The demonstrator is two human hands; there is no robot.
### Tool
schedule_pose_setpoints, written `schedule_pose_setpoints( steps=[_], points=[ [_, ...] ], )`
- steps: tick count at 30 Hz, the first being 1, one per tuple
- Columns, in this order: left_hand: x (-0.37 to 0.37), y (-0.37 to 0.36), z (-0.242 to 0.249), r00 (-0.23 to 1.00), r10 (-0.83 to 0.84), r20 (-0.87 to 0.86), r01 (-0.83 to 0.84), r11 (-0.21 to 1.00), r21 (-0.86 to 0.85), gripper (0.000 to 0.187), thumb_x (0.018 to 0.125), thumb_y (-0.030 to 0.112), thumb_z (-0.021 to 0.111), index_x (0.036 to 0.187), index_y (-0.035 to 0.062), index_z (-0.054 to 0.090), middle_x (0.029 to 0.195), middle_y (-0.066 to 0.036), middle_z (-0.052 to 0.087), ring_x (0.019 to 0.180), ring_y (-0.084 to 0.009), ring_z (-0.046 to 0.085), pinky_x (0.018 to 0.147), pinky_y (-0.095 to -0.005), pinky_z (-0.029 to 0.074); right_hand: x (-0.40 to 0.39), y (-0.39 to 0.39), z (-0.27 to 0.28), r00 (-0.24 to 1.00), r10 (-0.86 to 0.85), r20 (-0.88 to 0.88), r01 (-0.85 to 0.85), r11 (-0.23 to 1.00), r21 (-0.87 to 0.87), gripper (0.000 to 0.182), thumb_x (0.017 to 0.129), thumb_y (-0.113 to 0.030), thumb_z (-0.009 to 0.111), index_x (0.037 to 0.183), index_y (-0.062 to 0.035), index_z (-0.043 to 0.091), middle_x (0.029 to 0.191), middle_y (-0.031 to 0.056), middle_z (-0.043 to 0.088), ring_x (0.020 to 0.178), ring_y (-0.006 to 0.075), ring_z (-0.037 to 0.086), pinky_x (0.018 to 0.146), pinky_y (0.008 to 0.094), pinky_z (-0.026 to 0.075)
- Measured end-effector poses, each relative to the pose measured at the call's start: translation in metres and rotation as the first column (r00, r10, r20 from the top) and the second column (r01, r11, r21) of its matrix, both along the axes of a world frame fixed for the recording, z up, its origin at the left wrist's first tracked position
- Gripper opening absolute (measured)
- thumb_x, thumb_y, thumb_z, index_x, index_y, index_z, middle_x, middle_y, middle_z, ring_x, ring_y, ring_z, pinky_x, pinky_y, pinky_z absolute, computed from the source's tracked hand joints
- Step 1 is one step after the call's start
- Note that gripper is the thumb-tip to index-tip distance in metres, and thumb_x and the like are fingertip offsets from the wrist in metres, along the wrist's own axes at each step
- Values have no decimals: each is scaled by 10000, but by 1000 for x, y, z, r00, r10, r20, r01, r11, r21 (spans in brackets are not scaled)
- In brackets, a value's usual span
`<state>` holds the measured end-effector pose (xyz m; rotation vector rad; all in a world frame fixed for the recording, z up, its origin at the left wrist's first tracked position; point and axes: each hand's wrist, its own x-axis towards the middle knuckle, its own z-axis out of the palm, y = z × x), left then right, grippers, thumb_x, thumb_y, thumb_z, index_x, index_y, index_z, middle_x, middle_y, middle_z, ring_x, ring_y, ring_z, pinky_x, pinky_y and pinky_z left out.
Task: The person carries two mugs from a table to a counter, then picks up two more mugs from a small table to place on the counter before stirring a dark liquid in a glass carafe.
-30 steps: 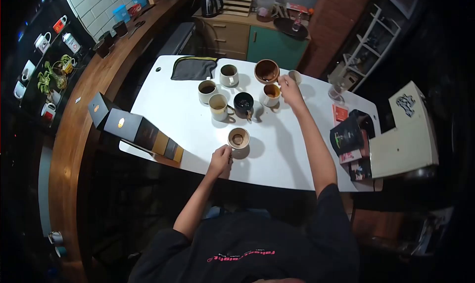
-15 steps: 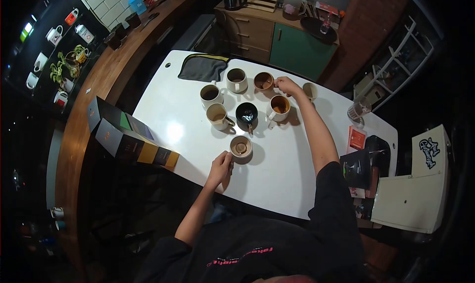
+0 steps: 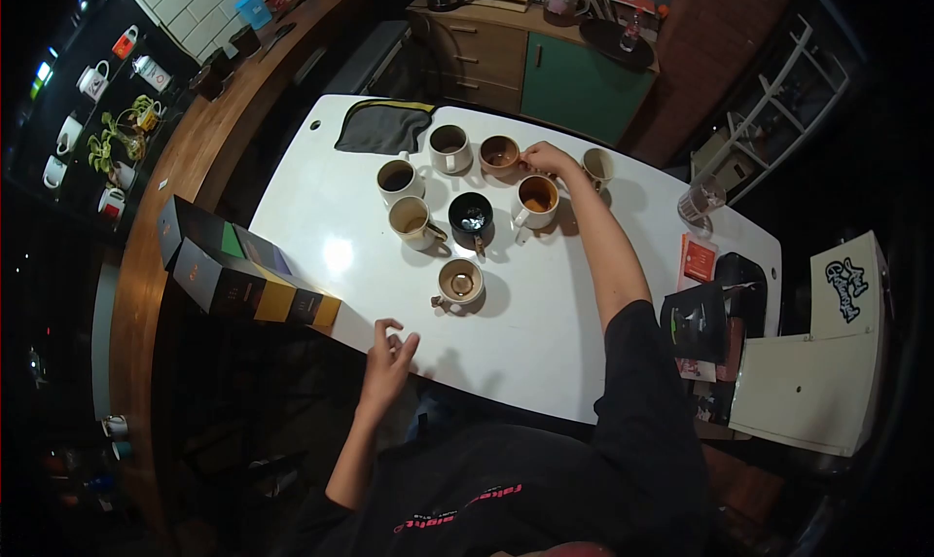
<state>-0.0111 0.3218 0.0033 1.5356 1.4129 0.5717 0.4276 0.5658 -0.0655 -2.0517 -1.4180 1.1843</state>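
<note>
My right hand (image 3: 547, 158) is closed on the handle side of a brown mug (image 3: 499, 158) at the far side of the white table (image 3: 545, 343). A white mug with an amber-stained inside (image 3: 536, 203) stands just below that hand, and a pale mug (image 3: 597, 165) is to its right. My left hand (image 3: 391, 356) hovers over the near table edge, fingers apart and holding nothing. Nearest to it is a whitish mug (image 3: 460, 283) with residue at the bottom. A black mug (image 3: 471, 218) and a cream mug (image 3: 413, 224) stand beyond.
Two more white mugs (image 3: 450, 150) stand at the far left of the group, by a grey cloth (image 3: 382, 129). Dark boxes (image 3: 255, 285) are at the left edge. A clear glass (image 3: 701, 199), a red packet (image 3: 699, 261) and a black pouch (image 3: 694, 325) lie right.
My left hand has let go of the front mug's handle and drawn back toward me, its fingers opening. My right hand stays at the brown mug. The whole view has shifted slightly.
</note>
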Motion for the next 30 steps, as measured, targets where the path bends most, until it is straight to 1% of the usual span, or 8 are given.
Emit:
schedule_pose_setpoints(
  steps=[5, 12, 18, 20, 21, 23, 27, 30],
  points=[
    [-24, -13, 51, 991, -111, 73, 112, 994, -14, 272, 984, 272, 596, 938, 10, 539, 676, -3, 485, 632, -60, 415, 567, -244, 355, 18, 29, -64, 996, 18, 92, -24, 997, 67, 271, 942, -313, 588, 888, -102, 749, 690, -9, 662, 533, 116, 538, 486, 302, 442],
    [-54, -23, 78, 934, -304, 185, 296, 952, 72, 366, 976, 362, 598, 915, 4, 546, 702, 7, 490, 637, -46, 415, 563, -226, 326, -25, -13, 66, 871, -289, 398, 159, 931, 328, 389, 864, -377, 672, 1084, -57, 691, 1006, 212, 708, 1000, 382, 674, 880, 438, 532],
    [-95, -19, 92, 864, -431, 261, 403, 902, 155, 563, 943, 557, 553, 864, -1, 559, 694, -5, 507, 608, -81, 432, 547, -245, 329, -159, -283, 269, 956, -98, -277, 294, 362, 885, 208, 987, -166, 571, 1099, -5, 642, 927, 18, 651, 766, 105, 566, 678, 262, 467],
    [-106, -13, 96, 825, -503, 258, 452, 861, 233, 652, 933, 639, 499, 827, 0, 572, 690, -24, 538, 585, -98, 470, 542, -249, 344, -170, -390, 233, 636, -771, -9, 152, 113, 982, 211, 961, -96, 502, 1111, 29, 580, 920, 86, 621, 770, 141, 574, 729, 285, 488],
    [-108, -8, 96, 805, -537, 252, 488, 841, 231, 652, 933, 639, 499, 827, 0, 572, 690, -24, 538, 585, -98, 470, 542, -249, 344, -207, -444, 288, 909, -45, -415, 413, 237, 879, 178, 943, -159, 506, 960, -5, 592, 883, 90, 623, 724, 147, 580, 711, 285, 507],
    [-106, -1, 96, 718, -610, 335, 520, 790, 326, 671, 932, 655, 485, 800, 3, 573, 684, -26, 548, 574, -95, 489, 540, -245, 353, -257, -504, 303, 990, 96, -100, 132, -424, 896, 199, 864, -168, 559, 1046, -184, 637, 937, -36, 559, 858, 153, 553, 761, 232, 492],
    [-78, -3, 121, 600, -676, 428, 367, 708, 604, 668, 948, 637, 467, 737, 10, 563, 664, -45, 552, 498, -94, 450, 496, -245, 345, -326, -593, 324, 994, -93, -60, 29, -306, 952, 226, 906, -216, 532, 1110, -179, 622, 1025, -27, 546, 935, 160, 516, 801, 260, 455],
    [-50, -16, 172, 163, -810, 563, 133, 583, 801, 676, 940, 672, 420, 699, 42, 453, 572, 3, 363, 423, -62, 293, 387, -231, 224, -370, -668, 345, 983, -179, 45, -82, -204, 976, 265, 948, -265, 505, 1174, -174, 607, 1113, -17, 533, 1011, 167, 478, 842, 288, 419]
  ],
)
